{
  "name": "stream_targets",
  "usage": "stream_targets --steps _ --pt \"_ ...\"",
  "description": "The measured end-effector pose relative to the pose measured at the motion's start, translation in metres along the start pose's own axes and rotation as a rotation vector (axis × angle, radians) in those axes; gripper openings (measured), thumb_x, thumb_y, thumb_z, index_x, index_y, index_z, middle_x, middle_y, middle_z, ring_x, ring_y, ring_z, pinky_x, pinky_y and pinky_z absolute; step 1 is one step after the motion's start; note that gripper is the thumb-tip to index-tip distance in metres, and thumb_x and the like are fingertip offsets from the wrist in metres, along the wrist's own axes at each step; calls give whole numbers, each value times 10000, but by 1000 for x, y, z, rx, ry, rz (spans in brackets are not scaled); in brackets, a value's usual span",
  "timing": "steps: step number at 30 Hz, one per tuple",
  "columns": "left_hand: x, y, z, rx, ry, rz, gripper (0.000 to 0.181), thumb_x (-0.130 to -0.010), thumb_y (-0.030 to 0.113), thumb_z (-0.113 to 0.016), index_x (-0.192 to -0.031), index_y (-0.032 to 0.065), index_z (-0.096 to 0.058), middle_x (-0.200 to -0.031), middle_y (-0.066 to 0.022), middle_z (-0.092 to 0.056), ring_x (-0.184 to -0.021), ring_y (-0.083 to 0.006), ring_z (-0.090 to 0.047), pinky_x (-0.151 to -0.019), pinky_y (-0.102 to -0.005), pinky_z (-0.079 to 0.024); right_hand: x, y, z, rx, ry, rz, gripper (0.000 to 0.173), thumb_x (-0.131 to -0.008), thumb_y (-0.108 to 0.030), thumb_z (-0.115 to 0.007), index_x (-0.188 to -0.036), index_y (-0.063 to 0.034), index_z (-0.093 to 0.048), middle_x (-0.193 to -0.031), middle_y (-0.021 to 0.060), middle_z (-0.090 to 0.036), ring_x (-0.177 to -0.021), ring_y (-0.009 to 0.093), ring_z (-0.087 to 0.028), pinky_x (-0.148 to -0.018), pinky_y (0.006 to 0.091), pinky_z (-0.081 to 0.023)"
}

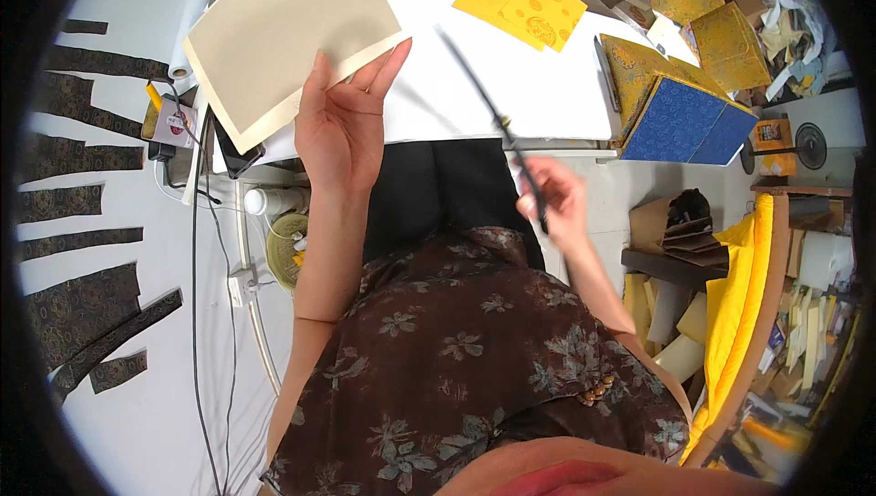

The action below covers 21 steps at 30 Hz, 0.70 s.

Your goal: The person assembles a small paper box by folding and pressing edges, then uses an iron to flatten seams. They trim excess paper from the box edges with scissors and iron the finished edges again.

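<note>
My left hand (345, 123) holds a rectangular beige sheet or board (294, 24) with a paler cream border. The thumb lies on its upper face and the fingers are behind its near edge. It is tilted above the white work surface (438, 106). In my right hand (558, 198) is a long, thin, dark tool (479, 85) with a brass-coloured spot partway along it. It may be a pair of scissors seen edge-on, but motion blur keeps me from telling. Its tip points up and left over the white surface, apart from the board.
Yellow patterned pieces (544, 10) lie at the back. A blue-and-gold brocade-covered box (688, 119) stands at the right edge, with gold boxes (732, 44) behind. A phone (236, 154) sits at the left corner. Cables (195, 291) hang beside a green bin (284, 249).
</note>
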<state>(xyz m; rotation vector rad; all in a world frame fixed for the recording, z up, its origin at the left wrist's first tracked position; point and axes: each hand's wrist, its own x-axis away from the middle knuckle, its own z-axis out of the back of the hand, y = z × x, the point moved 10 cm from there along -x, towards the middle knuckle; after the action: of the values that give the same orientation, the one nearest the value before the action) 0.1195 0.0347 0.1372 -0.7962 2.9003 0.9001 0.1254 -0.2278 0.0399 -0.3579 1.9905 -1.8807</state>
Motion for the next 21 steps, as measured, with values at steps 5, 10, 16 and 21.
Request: stream_targets --steps 5,10,16,21 --pt "-2 6 -9 -51 -16 -87 432 -1010 200 -341 -1334 -80 -284 -1365 -241 -416 -1200 -423 -492 -1085 -539 -342 16 9 -58 -444 -206 -88 443 -824 -125 -707 -1206 48 -566 -759 -9 -539 -616 39 -444 -524 191 -324" --pt "4 -1 -4 -66 13 -47 399 -1009 200 -349 -1276 -97 -332 -1178 -252 -574 -1141 -419 -541 -1076 -529 -359 1 2 -65 -457 -191 -43 412 -845 -108 -684 -1214 39 -573 -785 -9 -511 -622 32 -419 -538 184 -323" --pt "8 -11 1 81 47 21 321 -1013 213 -360 -1058 -76 -491 -978 -280 -652 -1080 -454 -572 -1062 -486 -378 -5 0 -65 -439 -186 -14 407 -846 -81 -682 -1214 52 -571 -792 1 -506 -627 34 -420 -534 190 -332" --pt "9 -12 1 -68 18 7 308 -1009 204 -362 -1185 -46 -401 -1194 -257 -545 -1136 -451 -531 -1066 -544 -363 -9 -2 -63 -443 -178 21 415 -841 -72 -690 -1214 62 -566 -810 17 -512 -635 41 -435 -530 192 -336"
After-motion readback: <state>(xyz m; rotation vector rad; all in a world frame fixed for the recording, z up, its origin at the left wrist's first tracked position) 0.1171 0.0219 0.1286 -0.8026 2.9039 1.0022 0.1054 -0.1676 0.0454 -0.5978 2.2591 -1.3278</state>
